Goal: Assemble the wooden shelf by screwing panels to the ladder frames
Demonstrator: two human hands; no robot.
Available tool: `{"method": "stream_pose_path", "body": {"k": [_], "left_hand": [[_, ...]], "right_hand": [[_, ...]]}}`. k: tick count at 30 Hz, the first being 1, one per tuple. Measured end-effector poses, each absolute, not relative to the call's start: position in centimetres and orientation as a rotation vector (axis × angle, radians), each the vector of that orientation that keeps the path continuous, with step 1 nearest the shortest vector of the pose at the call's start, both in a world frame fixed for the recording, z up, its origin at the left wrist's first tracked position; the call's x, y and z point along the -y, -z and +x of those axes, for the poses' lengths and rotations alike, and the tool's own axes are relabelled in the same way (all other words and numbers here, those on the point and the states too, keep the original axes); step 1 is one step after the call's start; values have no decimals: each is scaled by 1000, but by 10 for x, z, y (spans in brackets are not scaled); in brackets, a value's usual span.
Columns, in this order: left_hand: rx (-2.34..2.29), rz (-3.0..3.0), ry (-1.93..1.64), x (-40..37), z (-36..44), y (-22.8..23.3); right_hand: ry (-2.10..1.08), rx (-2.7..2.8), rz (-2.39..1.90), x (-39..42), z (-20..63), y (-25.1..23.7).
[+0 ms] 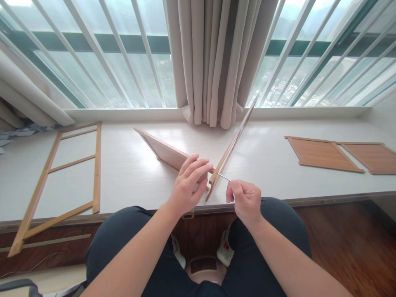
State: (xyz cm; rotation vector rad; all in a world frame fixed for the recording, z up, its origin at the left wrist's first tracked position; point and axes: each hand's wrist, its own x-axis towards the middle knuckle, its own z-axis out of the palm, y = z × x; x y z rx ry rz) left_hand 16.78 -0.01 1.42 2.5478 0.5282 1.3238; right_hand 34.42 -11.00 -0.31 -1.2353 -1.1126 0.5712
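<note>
My left hand [191, 181] is closed round the near end of a wooden panel [165, 149], which stands on edge on the white surface. That end meets a tall wooden frame [232, 145], also upright and seen nearly edge-on, just right of the hand. My right hand [246, 200] grips a screwdriver [224, 177]; its handle is hidden in the fingers. The thin metal shaft points left, its tip at the right side of the frame close to the joint. Whether a screw sits there is too small to tell.
A wooden frame with crossbars [96, 165] lies at the left, its near leg jutting past the edge of the white ledge [266, 165]. Two flat brown panels [321, 153] lie at the right. Behind stand a curtain [210, 62] and barred windows. My knees are against the ledge's front.
</note>
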Motion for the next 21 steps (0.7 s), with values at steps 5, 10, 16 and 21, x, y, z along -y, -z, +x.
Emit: {"method": "stream_pose_path", "body": {"k": [5, 10, 16, 21], "left_hand": [[-536, 2557, -1335, 0, 168, -15], [-536, 2555, -1331, 0, 168, -16], [-526, 2544, -1328, -1, 168, -14], [-528, 2537, -1327, -1, 168, -13]], "right_hand": [[-588, 1185, -1165, 110, 353, 17], [-388, 1288, -1154, 110, 362, 22], [-247, 1471, -1187, 110, 364, 4], [-222, 1482, -1213, 111, 363, 2]]}}
